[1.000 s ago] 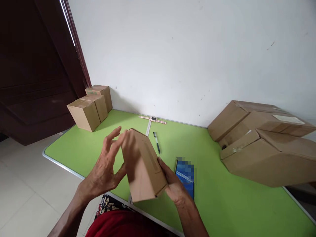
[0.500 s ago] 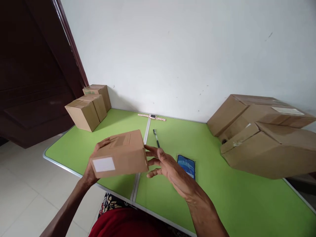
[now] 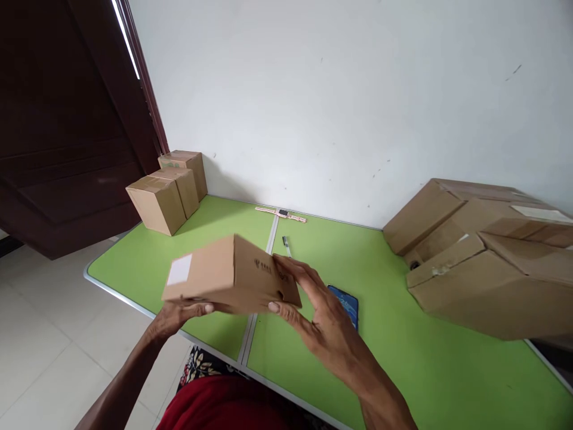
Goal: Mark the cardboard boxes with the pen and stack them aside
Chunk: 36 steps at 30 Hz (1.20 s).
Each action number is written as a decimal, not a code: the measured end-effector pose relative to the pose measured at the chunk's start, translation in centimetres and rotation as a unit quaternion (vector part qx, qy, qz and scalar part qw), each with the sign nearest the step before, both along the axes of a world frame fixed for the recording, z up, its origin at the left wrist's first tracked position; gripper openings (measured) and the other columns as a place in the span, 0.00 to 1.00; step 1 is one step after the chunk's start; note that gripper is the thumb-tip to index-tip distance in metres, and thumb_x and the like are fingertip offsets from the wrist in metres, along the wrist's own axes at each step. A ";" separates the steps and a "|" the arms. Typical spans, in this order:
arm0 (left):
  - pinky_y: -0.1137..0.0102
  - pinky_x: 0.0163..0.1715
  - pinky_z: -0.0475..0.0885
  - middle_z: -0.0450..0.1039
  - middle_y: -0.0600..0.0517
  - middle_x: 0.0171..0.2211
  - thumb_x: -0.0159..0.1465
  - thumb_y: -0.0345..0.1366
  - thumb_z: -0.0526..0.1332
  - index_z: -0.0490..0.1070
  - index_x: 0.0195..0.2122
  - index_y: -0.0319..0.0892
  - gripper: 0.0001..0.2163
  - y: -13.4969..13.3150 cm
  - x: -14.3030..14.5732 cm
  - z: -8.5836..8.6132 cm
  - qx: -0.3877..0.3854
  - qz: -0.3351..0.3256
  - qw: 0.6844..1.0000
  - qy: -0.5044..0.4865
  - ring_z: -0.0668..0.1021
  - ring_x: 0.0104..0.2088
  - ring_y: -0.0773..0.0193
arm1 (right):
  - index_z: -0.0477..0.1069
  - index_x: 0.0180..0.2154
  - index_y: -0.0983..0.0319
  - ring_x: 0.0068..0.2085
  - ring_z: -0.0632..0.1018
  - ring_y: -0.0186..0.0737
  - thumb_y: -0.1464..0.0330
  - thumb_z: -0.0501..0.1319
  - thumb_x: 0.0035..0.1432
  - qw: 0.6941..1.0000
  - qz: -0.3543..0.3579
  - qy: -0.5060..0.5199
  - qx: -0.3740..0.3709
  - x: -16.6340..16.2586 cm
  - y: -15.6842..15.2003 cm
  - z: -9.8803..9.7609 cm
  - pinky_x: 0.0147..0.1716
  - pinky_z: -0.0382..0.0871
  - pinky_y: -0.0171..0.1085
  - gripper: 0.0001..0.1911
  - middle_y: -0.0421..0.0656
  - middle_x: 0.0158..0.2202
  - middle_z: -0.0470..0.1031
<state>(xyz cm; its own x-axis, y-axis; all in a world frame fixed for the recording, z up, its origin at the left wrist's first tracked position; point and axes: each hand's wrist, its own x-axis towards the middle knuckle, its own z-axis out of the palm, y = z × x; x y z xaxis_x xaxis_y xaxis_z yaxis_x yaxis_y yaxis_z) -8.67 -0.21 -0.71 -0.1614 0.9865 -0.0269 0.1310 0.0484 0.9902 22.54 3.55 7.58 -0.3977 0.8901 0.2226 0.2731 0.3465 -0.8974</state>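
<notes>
You hold a small brown cardboard box [image 3: 224, 278] in the air above the near edge of the green table [image 3: 403, 352]. It bears a white label and faint print. Your left hand [image 3: 179, 313] grips it from underneath, and your right hand [image 3: 313, 310] clasps its right end.

A plain white plastered wall [image 3: 358, 89] is running across the far side, lightly flecked with small marks. At far left a dark brown wooden door [image 3: 67, 131] is letting a thin strip of daylight [image 3: 128, 45] through along its edge, above a pale tiled floor [image 3: 45, 346]. A bright green folding table with a metal rim [image 3: 447, 370] is filling the near right.
</notes>
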 end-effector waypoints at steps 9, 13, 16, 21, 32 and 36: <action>0.53 0.49 0.81 0.82 0.38 0.54 0.59 0.64 0.68 0.77 0.55 0.36 0.36 0.5 1.2 1.4 -0.023 0.002 0.998 -0.060 0.82 0.54 0.37 | 0.68 0.67 0.53 0.55 0.79 0.55 0.47 0.69 0.61 0.981 0.042 0.064 -0.179 0.6 0.4 -2.2 0.51 0.80 0.50 0.38 0.51 0.63 0.75; 0.59 0.43 0.81 0.84 0.41 0.46 0.62 0.64 0.66 0.80 0.47 0.37 0.31 0.5 2.9 3.1 -0.025 -0.007 0.998 -0.049 0.84 0.46 0.43 | 0.65 0.68 0.53 0.56 0.80 0.56 0.48 0.70 0.60 0.978 0.037 0.077 -0.190 0.9 0.2 -2.6 0.48 0.81 0.48 0.40 0.53 0.63 0.74; 0.63 0.43 0.79 0.83 0.44 0.48 0.63 0.60 0.68 0.78 0.48 0.40 0.27 0.1 4.6 5.0 -0.006 -0.039 0.999 -0.023 0.83 0.47 0.46 | 0.66 0.67 0.54 0.56 0.80 0.57 0.47 0.68 0.61 0.976 0.020 0.076 -0.203 1.0 -0.1 -3.0 0.48 0.81 0.48 0.38 0.53 0.61 0.77; 0.62 0.47 0.78 0.78 0.45 0.58 0.68 0.55 0.65 0.70 0.64 0.46 0.28 -0.6 6.1 6.8 0.034 -0.073 0.997 0.023 0.81 0.50 0.48 | 0.73 0.60 0.56 0.53 0.82 0.57 0.45 0.67 0.61 0.969 0.002 0.120 -0.215 1.1 -1.6 -4.0 0.47 0.80 0.47 0.33 0.52 0.55 0.81; 0.64 0.46 0.78 0.81 0.45 0.55 0.69 0.53 0.65 0.72 0.62 0.44 0.26 0.1 7.6 6.3 -0.005 -0.058 0.997 -0.056 0.83 0.50 0.49 | 0.69 0.65 0.53 0.60 0.79 0.59 0.42 0.64 0.61 0.955 -0.065 0.124 -0.263 1.2 -4.9 -4.9 0.53 0.79 0.49 0.37 0.52 0.62 0.78; 0.63 0.46 0.78 0.81 0.45 0.55 0.68 0.52 0.65 0.70 0.64 0.45 0.27 0.0 8.0 6.1 -0.009 -0.054 0.998 -0.039 0.82 0.50 0.48 | 0.64 0.69 0.53 0.61 0.77 0.61 0.43 0.65 0.61 0.952 -0.075 0.124 -0.268 1.6 -5.1 -6.3 0.54 0.78 0.51 0.41 0.53 0.65 0.74</action>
